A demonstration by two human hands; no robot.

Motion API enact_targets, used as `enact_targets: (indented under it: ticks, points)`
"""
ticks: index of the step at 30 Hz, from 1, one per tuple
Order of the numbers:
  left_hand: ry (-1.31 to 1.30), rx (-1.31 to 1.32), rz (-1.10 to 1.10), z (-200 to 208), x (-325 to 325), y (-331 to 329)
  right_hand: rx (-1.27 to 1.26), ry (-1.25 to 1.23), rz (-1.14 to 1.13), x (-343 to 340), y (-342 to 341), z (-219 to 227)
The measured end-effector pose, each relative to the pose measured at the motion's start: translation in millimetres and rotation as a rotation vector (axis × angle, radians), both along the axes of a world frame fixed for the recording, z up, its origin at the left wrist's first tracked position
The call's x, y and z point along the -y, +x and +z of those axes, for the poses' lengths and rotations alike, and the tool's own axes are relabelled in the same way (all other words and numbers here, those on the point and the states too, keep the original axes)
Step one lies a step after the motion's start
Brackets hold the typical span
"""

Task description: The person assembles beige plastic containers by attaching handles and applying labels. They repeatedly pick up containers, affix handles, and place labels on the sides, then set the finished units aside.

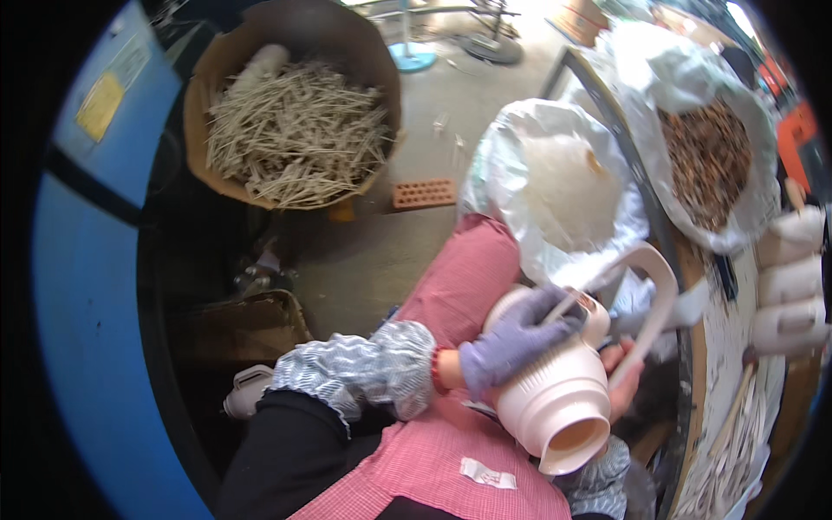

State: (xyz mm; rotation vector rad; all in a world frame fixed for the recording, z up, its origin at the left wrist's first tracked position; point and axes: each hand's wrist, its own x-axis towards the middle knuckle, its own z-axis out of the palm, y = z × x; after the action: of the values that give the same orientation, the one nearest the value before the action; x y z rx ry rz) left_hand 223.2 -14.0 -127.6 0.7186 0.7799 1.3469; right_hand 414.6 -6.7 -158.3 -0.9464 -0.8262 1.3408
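A pale pink plastic thermos jug (555, 387) lies tilted over my lap, its round open mouth toward me. A large curved handle (663, 290) of the same colour rises at its far right side. My left hand (524, 334), in a purple-grey glove, is closed over the jug's upper side. A thin pale strip shows by its fingertips; I cannot tell what it belongs to. Bare and partly hidden behind the jug, my right hand (622, 377) grips it near the handle's lower end.
A cardboard drum (198, 130) of thin pale plastic sticks stands far left. White sacks (498, 147) (641, 78) hold pale and brown pieces. Brick (424, 193) lies on the floor. Pale jugs (789, 329) line the right bench; another jug (249, 392) sits lower left beside a blue cabinet (87, 347).
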Motion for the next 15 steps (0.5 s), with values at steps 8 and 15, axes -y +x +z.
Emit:
enact_targets:
  ticks: [8, 15]
  points:
    - [0.24, 0.103, 0.169, -32.8, 19.6, -36.1, 0.031, -0.016, -0.022, 5.0, -54.4, 21.1]
    - [0.337, 0.226, 0.244, -17.3, 34.6, -86.5, 0.325, 0.486, 0.402, -68.0, -71.5, 39.7]
